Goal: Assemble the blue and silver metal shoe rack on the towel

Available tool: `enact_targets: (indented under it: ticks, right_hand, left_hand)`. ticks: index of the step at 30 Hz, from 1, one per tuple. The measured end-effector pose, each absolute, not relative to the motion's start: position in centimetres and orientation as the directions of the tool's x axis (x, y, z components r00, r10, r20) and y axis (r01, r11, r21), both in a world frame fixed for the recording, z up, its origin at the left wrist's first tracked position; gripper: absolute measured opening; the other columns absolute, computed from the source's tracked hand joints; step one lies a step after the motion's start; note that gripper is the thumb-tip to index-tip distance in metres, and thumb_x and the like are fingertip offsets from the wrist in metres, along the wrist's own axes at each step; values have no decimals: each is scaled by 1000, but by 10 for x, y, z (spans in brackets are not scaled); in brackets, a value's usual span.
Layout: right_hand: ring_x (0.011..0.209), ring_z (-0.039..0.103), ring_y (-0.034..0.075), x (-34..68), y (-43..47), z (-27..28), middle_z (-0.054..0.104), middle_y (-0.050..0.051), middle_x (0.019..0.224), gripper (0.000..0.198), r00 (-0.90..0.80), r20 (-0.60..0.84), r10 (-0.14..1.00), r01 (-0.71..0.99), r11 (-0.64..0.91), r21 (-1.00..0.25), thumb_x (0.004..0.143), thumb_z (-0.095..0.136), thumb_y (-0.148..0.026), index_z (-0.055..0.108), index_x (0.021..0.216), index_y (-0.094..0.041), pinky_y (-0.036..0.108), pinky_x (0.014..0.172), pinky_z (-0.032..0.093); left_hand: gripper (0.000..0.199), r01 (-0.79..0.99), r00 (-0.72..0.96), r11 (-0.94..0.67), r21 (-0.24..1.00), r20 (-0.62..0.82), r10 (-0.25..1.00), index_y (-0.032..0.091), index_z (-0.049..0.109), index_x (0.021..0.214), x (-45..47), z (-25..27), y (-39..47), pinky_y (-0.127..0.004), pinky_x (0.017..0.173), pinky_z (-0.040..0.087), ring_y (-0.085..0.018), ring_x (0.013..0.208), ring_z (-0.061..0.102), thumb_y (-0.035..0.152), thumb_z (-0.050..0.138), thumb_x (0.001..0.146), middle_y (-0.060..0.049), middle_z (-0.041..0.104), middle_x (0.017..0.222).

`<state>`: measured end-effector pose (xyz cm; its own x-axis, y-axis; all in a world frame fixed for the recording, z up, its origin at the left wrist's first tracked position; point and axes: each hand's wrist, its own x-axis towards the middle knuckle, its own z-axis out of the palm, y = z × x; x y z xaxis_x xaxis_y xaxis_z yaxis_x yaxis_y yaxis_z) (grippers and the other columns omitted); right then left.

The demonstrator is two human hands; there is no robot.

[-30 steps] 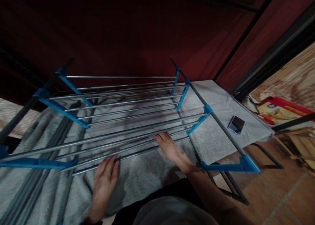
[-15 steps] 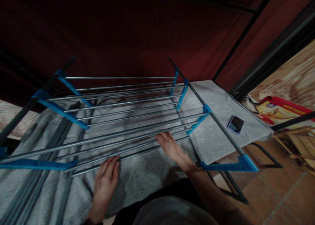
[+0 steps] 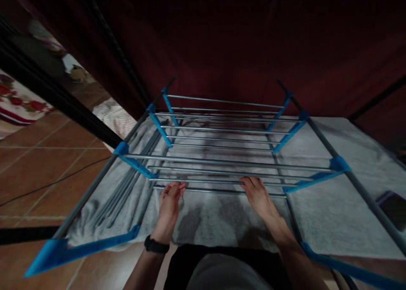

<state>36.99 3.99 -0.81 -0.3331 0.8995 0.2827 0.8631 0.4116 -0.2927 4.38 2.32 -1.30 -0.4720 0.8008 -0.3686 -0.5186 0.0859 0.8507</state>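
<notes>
A rack (image 3: 222, 162) of grey metal tubes and blue plastic brackets lies before me on a grey fleece cover. My left hand (image 3: 171, 195) has its fingers bent round a thin metal rod (image 3: 209, 181) near the left blue bracket (image 3: 139, 165). Farther right, my right hand (image 3: 256, 192) curls its fingertips over the same rod, close to the lowest rod (image 3: 218, 191). The right blue bracket (image 3: 312, 180) stands beyond that hand. The undersides of my fingers are hidden, so the exact grip is unclear.
Several loose grey tubes (image 3: 127, 190) lie on the fleece cover (image 3: 320, 222) at the left. A phone (image 3: 391, 207) rests at the right edge, partly behind a long side tube. Dark red fabric (image 3: 222, 40) hangs behind the rack. Tiled floor (image 3: 53, 167) shows at the left.
The view has turned left, so the rack and phone appear farther right. My left hand's fingers, earlier laid over the rods, are now bent together at the rod. My right hand stays near the rods.
</notes>
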Motion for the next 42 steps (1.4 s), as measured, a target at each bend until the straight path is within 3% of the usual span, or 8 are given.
enact_targets:
  ticks: [4, 9, 13, 19, 27, 31, 37, 42]
  right_hand:
    - [100, 65, 27, 372, 41, -8, 70, 9, 111, 27, -329, 319, 889, 845, 428, -320, 105, 42, -22, 67, 113, -23, 45, 95, 55]
    - [102, 65, 27, 372, 39, -5, 70, 10, 112, 27, -318, 330, 889, 842, 425, -333, 105, 42, -23, 67, 114, -23, 46, 96, 54]
    - [103, 64, 27, 374, 39, -4, 70, 10, 113, 27, -331, 310, 891, 846, 426, -321, 106, 42, -23, 67, 116, -22, 45, 97, 53]
    - [108, 63, 28, 365, 34, 4, 69, 12, 117, 30, -327, 322, 889, 874, 414, -255, 106, 42, -25, 66, 124, -22, 48, 101, 49]
    - [128, 58, 26, 255, 40, 19, 62, 13, 141, 42, -533, 238, 812, 767, 583, -269, 105, 43, -19, 54, 146, -18, 46, 117, 41]
    - [130, 59, 25, 189, 61, 32, 61, 14, 145, 46, -630, 125, 766, 717, 636, -285, 105, 39, -16, 50, 150, -16, 42, 113, 44]
    - [124, 65, 22, 160, 81, 43, 63, 11, 145, 55, -707, -41, 706, 685, 670, -286, 103, 35, -10, 45, 155, -24, 37, 99, 52]
    - [122, 66, 23, 164, 82, 42, 64, 12, 144, 58, -710, -65, 701, 689, 673, -271, 101, 35, -8, 44, 156, -24, 37, 95, 54]
  left_hand:
    - [11, -667, -466, 35, 744, -453, 760, 17, 67, 77, 33, -1, 26, -27, 82, 59, -14, 77, 72, 18, 78, 77, -2, 71, 76]
    - [11, -660, -554, -115, 742, -378, 742, 18, 66, 90, 24, 4, 43, -24, 72, 57, -13, 77, 72, 26, 74, 87, -3, 75, 84]
    - [20, -617, -607, -132, 776, -361, 708, 20, 61, 95, 21, 4, 52, -21, 64, 51, -12, 73, 71, 21, 78, 83, -2, 75, 83]
    - [41, -540, -624, -169, 825, -257, 738, 24, 57, 104, 18, 4, 50, -26, 70, 54, -16, 81, 74, 27, 86, 75, -1, 75, 84]
    - [53, -386, -676, -143, 911, -174, 716, 23, 56, 100, 19, -1, 50, -23, 63, 51, -13, 69, 68, 46, 90, 67, 0, 72, 80]
    - [54, -298, -723, -114, 948, -145, 676, 22, 57, 94, 15, -8, 50, -23, 59, 48, -11, 63, 60, 52, 90, 64, 5, 63, 73]
    - [48, -36, -841, -33, 999, -12, 540, 21, 59, 86, -6, -22, 40, -28, 67, 45, -13, 70, 53, 67, 70, 81, 3, 55, 76]
    - [46, 111, -919, -55, 992, 124, 375, 20, 64, 99, -33, -15, 57, -33, 92, 46, -19, 98, 61, 64, 52, 94, -4, 65, 101]
